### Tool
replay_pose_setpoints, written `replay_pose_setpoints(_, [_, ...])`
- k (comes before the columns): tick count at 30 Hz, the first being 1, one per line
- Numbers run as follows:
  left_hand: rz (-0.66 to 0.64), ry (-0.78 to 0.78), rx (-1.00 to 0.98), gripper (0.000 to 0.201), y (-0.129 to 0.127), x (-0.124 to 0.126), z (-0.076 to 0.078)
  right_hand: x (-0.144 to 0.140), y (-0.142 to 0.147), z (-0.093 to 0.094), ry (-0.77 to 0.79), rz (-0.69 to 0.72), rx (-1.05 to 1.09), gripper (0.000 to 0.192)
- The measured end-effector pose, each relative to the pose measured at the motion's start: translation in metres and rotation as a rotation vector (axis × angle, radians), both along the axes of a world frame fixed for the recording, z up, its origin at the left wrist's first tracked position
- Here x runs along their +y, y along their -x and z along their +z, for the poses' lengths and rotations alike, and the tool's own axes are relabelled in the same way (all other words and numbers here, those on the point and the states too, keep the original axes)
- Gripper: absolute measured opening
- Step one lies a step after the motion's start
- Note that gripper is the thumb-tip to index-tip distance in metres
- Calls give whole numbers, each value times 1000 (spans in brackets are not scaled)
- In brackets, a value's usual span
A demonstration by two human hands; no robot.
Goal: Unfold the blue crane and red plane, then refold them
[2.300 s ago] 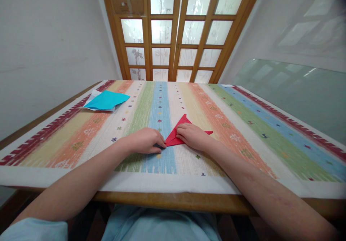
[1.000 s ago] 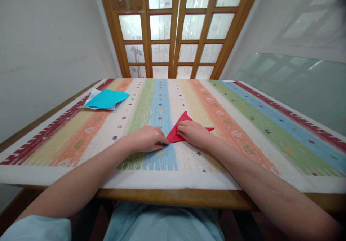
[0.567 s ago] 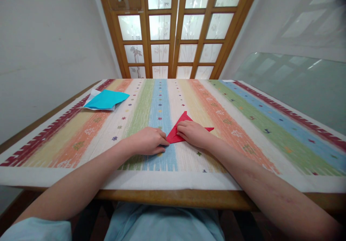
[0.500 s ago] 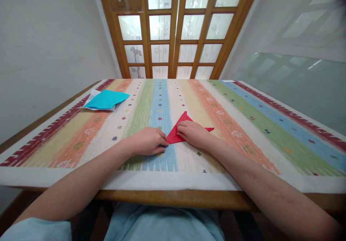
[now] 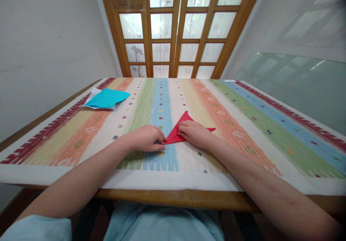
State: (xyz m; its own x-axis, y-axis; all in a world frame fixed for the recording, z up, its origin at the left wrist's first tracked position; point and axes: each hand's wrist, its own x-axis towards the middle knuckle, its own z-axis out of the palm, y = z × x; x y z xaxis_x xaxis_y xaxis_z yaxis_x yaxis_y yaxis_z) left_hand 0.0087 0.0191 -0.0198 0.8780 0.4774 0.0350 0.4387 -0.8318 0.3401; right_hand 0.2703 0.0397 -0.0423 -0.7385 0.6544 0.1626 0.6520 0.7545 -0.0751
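A red folded paper [image 5: 174,136] lies on the striped tablecloth in front of me, with one point toward the left, one away from me and one toward the right. At its left point is my left hand [image 5: 148,138], the thumb and fingertips drawn together around the tip. My right hand [image 5: 195,133] rests over the paper's middle and right part, its bent fingers pressed down on it. That hand hides much of the folds beneath.
Blue and white paper sheets [image 5: 108,99] lie stacked at the far left of the table. The striped tablecloth [image 5: 140,104] covers the tabletop. A glass sheet [image 5: 297,86] leans by the right wall, and wooden glazed doors [image 5: 175,40] stand beyond the table.
My left hand has shifted slightly left and up at the paper's left point. My right hand stays on the paper. The view has tilted a little.
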Motion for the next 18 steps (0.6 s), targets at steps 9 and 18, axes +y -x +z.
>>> replay_pose_setpoints(9, [26, -39, 16, 29, 0, 0, 0, 1, -2, -3, -7, 9, 23, 21])
replay_pose_setpoints(18, [-6, -114, 9, 47, -23, -6, -27, 4, -3, -7, 0, 2, 46, 18])
